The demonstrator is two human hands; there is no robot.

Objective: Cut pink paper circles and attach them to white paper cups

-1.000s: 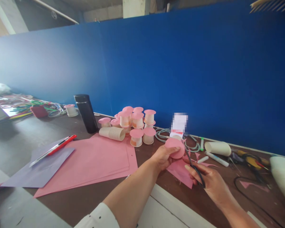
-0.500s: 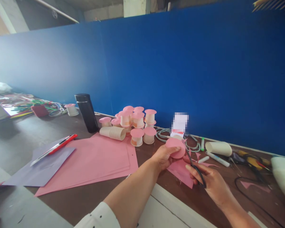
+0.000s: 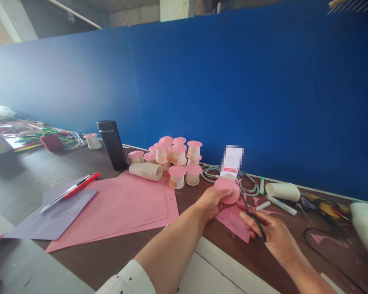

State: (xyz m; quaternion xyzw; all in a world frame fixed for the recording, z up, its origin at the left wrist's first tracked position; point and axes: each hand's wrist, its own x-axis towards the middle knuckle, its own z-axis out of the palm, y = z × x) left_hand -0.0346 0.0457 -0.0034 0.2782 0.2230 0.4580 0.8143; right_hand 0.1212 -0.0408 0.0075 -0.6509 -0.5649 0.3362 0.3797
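Pink paper disc (image 3: pixel 225 183), one, right of the middle of the scene, pinched in the person's left hand (image 3: pixel 211 201), thumb flat on its face, fingers folded beneath; black-handled scissors (image 3: pixel 247 210), one pair, fingers of the right hand (image 3: pixel 269 227) closed round the handles, blades pointing away along the disc's right edge, whether touching I cannot tell from where I stand; pink offcut (image 3: pixel 234 224), lying on the dark table (image 3: pixel 88 261) between the hands; pink sheets (image 3: pixel 129 206), overlapping, flat to the left; purple sheet (image 3: pixel 63 220), partly over them; red utility knife (image 3: pixel 82 185), resting on the purple sheet; black bottle (image 3: pixel 113 147), standing at the pink sheets' far edge; paper cups (image 3: pixel 145 171), nested, on their side, just right of the bottle; white spools topped with pink discs (image 3: pixel 177 171), clustered and partly stacked, right of the nested cups; pale cup (image 3: pixel 282 191), on its side, far right, near the blue partition (image 3: pixel 248 90)
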